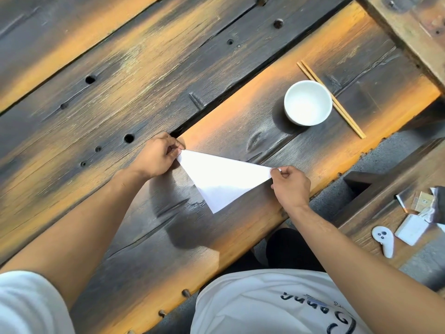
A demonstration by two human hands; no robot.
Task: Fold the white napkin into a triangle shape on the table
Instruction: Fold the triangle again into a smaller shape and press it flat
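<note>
The white napkin is in a triangle shape, stretched between both hands just above the dark wooden table, with its third point hanging toward me. My left hand pinches the napkin's left corner between thumb and fingers. My right hand pinches the right corner the same way. The napkin's shadow falls on the planks below it.
A white bowl stands to the right with a pair of wooden chopsticks beside it. On the bench at far right lie a white controller, a white box, a cigarette and paper scraps. The table's near edge runs just below my right hand.
</note>
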